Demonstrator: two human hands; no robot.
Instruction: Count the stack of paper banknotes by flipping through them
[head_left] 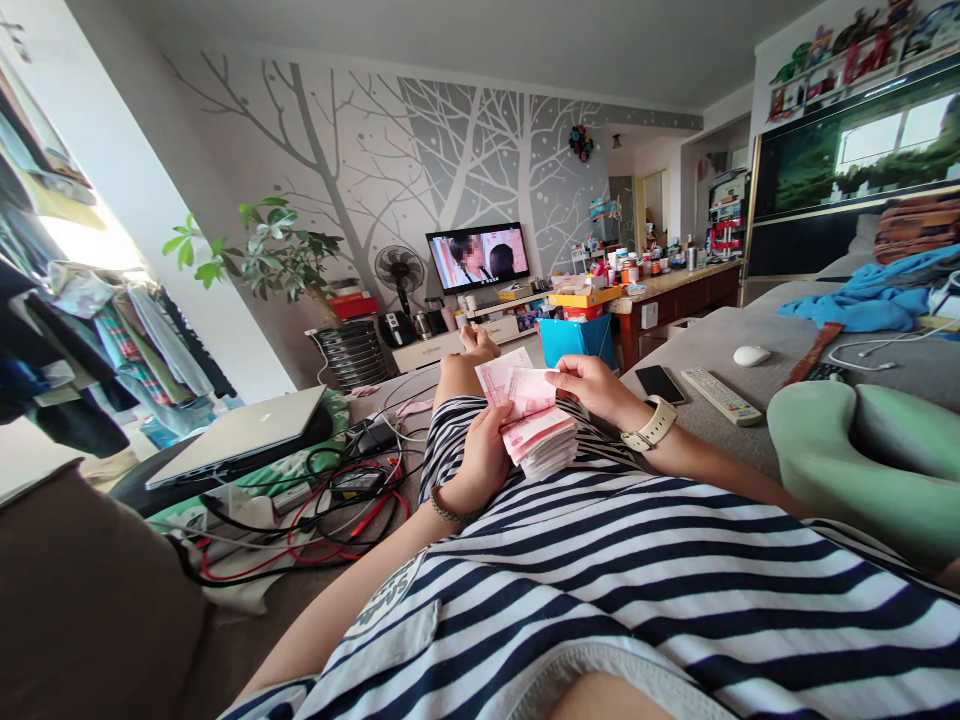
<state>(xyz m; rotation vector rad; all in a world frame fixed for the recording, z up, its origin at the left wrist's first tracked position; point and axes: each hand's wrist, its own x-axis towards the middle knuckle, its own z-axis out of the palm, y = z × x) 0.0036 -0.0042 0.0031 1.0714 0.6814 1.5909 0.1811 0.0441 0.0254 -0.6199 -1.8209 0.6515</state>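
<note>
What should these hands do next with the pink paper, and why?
Perhaps the right hand should slide aside the pink paper it pinches, since that overlaps more pink paper and the left hand is holding the stack.

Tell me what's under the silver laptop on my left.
Beneath the laptop, a black item and green patterned fabric show along its edge. Whatever lies under its middle is covered.
</note>
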